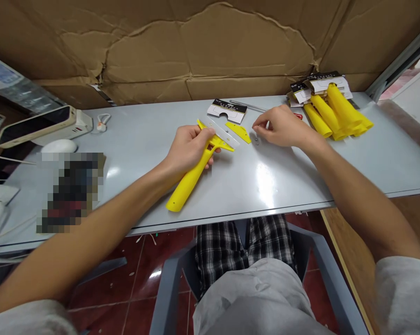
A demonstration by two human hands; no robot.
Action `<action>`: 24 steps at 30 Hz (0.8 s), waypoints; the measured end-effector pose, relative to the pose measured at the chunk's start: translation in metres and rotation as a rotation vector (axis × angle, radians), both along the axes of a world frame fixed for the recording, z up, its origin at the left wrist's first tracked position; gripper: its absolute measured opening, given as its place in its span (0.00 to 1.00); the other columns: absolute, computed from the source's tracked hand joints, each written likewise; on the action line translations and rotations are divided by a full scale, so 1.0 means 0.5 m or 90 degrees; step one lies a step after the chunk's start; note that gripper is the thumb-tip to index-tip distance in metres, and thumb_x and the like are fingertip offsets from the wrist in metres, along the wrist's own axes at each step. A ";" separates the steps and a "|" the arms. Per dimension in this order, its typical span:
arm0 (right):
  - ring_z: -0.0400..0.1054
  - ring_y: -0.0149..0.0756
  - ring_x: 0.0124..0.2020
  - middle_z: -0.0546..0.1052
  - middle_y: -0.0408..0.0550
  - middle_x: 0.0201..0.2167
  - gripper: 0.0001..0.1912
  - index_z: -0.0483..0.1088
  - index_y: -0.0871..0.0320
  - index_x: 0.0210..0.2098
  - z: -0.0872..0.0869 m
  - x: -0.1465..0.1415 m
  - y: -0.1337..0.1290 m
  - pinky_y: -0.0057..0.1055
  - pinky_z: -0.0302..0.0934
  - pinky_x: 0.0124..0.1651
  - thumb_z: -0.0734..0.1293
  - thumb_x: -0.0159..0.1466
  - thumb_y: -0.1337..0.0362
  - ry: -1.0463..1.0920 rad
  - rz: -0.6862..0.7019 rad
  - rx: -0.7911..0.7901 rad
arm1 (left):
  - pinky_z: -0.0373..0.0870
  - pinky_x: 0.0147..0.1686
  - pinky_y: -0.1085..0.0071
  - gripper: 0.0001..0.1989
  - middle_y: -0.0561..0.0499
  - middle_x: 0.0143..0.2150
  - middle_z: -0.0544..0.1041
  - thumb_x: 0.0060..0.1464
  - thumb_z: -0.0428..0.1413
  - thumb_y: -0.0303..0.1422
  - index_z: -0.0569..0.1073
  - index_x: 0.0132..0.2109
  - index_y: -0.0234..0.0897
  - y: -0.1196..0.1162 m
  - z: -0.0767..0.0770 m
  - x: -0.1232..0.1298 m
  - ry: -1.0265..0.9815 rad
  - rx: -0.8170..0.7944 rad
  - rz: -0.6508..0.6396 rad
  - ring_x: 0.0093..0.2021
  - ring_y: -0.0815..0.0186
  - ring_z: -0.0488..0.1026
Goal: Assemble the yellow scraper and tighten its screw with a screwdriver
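Grip of the left hand (190,149): closed around the neck of a yellow plastic scraper handle (190,184), with the thumb on the upper side and fingertips showing beneath. The handle is located over the front middle of the glossy pale grey tabletop (290,181), tilted so that its rounded end points toward the person and its wide head points away. A flat, pale, straight-edged blade strip (232,138) lies along the head.

Right hand (283,124): positioned to the right of the head, thumb and forefinger brought close together in a narrow pinch. Whether anything is held between these fingertips cannot be determined. Small metal screws (256,141) lie on the tabletop just below them.

Between the two hands, a flat yellow plastic cover plate (239,132) with small holes lies beside the blade strip. Behind it are a black-and-white printed card (227,110) with a notched edge and a thin grey metal rod (249,106). At the far right, several yellow tapered handles (338,114) lie bunched together beside further printed cards (326,84).
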State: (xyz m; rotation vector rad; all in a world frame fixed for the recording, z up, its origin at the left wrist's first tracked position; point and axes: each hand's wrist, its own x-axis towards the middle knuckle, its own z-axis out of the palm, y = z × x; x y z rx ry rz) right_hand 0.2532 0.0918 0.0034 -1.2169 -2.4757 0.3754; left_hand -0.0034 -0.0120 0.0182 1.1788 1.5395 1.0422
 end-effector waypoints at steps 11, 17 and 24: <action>0.78 0.53 0.45 0.85 0.58 0.39 0.14 0.86 0.58 0.43 -0.010 -0.012 -0.004 0.49 0.69 0.57 0.74 0.72 0.54 0.005 -0.031 0.016 | 0.68 0.17 0.74 0.15 0.46 0.27 0.82 0.66 0.62 0.39 0.75 0.30 0.38 -0.002 0.000 0.003 0.009 0.011 -0.008 0.16 0.68 0.71; 0.76 0.60 0.51 0.83 0.63 0.44 0.20 0.84 0.59 0.42 -0.013 -0.058 -0.024 0.53 0.71 0.57 0.75 0.71 0.46 -0.034 -0.089 0.020 | 0.67 0.16 0.74 0.15 0.48 0.24 0.79 0.66 0.64 0.37 0.75 0.31 0.38 -0.009 -0.002 0.016 -0.005 0.002 -0.020 0.15 0.69 0.70; 0.76 0.57 0.50 0.83 0.61 0.48 0.06 0.81 0.58 0.42 -0.021 -0.076 -0.030 0.49 0.69 0.55 0.74 0.69 0.62 -0.035 -0.088 -0.027 | 0.68 0.15 0.73 0.14 0.47 0.26 0.80 0.67 0.61 0.35 0.75 0.31 0.37 -0.006 -0.002 0.016 -0.005 0.010 -0.009 0.15 0.69 0.70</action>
